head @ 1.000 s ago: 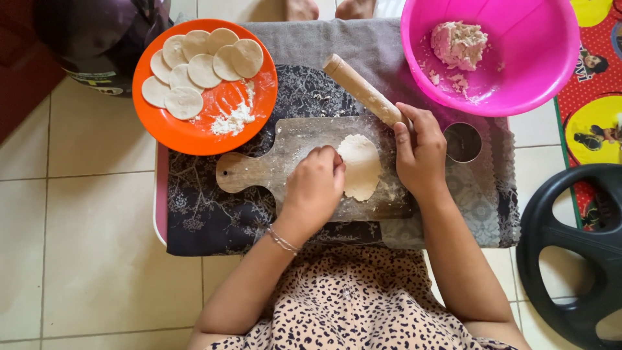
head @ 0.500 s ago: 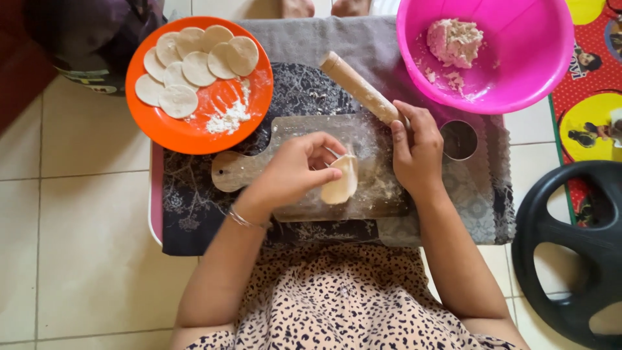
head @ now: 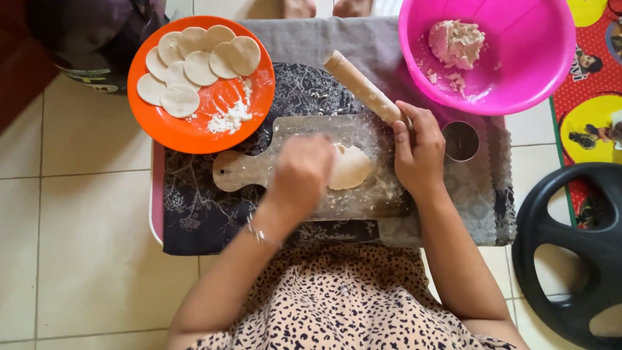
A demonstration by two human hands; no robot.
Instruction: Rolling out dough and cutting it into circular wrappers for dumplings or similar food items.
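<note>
Left hand (head: 301, 174) is over the wooden board (head: 259, 170), motion-blurred, fingers curled down at the left edge of the dough piece (head: 351, 166). Cannot tell whether it pinches the dough or only presses on it. The dough piece is a flattened pale round lying mid-board, right half visible, left part under the hand.

Right hand (head: 421, 152) sits at the board's right edge, fingers closed around the near end of the rolling pin (head: 359, 86). Pin lies diagonal, far end pointing up-left onto the grey cloth (head: 291, 39).

Containers:
- Orange plate (head: 194, 129), upper left of the board: a cluster of cut dough discs (head: 197, 65), overlapping, in its top half; small heap of loose flour (head: 230, 120) right of centre.
- Pink bowl (head: 518, 71), upper right: one rough lump of dough (head: 457, 42) near the back wall, a few crumbs below it, rest of the floor bare.
- Round metal cutter (head: 461, 140), just right of the right hand, open side up, nothing visible inside.

Board rests on a dark patterned cloth (head: 194, 207) over a small table. Black steering wheel (head: 570, 253) on the tiled floor at far right.
</note>
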